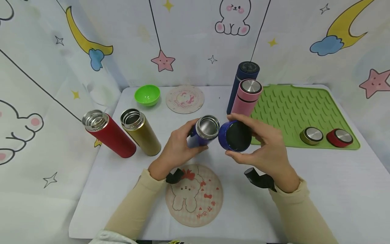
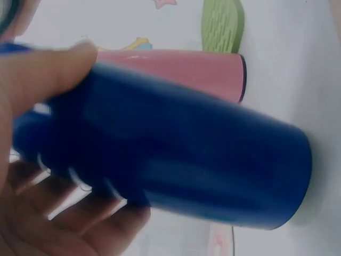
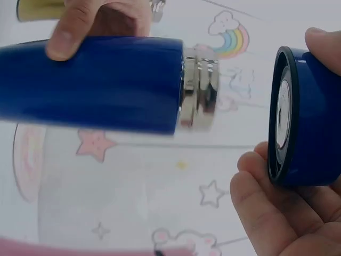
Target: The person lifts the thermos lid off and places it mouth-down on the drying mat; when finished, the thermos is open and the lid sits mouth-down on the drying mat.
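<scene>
Uncapping a blue thermos (image 1: pixel 208 128), apparently, mid-frame
Left hand (image 1: pixel 180 140) grips it; right hand (image 1: pixel 269 144) pinches the lid (image 1: pixel 235 136), which likely needs setting down.

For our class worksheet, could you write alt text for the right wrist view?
A person's left hand holds an uncapped blue cylindrical bottle with a shiny metal neck. Across a gap, the right hand holds a round blue lid.
</scene>
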Tool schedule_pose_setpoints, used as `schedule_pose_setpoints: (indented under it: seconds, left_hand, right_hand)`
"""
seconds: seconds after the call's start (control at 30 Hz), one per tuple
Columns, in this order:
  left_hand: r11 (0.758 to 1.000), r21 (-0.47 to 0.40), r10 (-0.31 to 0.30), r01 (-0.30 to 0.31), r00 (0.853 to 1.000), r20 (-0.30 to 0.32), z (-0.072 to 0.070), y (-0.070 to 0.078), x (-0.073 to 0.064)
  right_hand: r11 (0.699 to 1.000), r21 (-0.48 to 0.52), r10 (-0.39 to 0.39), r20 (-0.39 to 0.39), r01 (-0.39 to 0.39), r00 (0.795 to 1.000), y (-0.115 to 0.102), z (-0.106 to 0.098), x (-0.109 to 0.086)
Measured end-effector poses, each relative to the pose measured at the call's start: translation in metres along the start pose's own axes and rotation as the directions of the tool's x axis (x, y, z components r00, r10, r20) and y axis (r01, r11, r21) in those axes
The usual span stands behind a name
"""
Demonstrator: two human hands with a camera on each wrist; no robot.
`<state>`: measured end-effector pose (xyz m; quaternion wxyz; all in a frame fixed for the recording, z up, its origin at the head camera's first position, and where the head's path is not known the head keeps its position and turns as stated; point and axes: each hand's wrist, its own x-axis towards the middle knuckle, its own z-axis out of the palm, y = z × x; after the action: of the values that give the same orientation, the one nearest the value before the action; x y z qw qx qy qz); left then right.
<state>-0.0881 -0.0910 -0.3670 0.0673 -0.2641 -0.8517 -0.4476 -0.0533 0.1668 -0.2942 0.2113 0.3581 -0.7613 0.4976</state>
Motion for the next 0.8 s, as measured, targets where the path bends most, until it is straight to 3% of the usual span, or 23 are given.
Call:
schedule_pose_setpoints:
  seconds: [0.13,0.37,0.47,0.6,0.7,0.8]
  left_hand:
    - [0.991,-0.006,-0.134,0.134,0.989,-0.064,0.001,-0.006,0.006]
    - [0.949,-0.063,-0.313,0.307,0.939,-0.14,0.003,-0.015,0.021]
    - [0.936,-0.106,-0.349,0.335,0.923,-0.164,0.005,-0.02,0.026]
    - [0.928,-0.129,-0.37,0.35,0.907,-0.202,0.009,-0.023,0.03]
    - [0.924,-0.125,-0.382,0.362,0.891,-0.244,0.008,-0.025,0.031]
    - [0.918,-0.113,-0.397,0.381,0.873,-0.284,0.006,-0.026,0.032]
  right_hand:
    - [0.994,-0.047,0.102,-0.015,-0.102,0.995,0.01,-0.011,-0.011]
    - [0.948,-0.133,0.282,-0.073,-0.289,0.957,0.048,-0.029,-0.041]
    - [0.892,-0.18,0.405,-0.093,-0.415,0.91,0.071,-0.04,-0.057]
    - [0.791,-0.258,0.544,-0.12,-0.555,0.83,0.098,-0.056,-0.074]
    - [0.732,-0.327,0.584,-0.151,-0.598,0.798,0.117,-0.069,-0.082]
    - [0.681,-0.395,0.601,-0.179,-0.617,0.779,0.134,-0.083,-0.089]
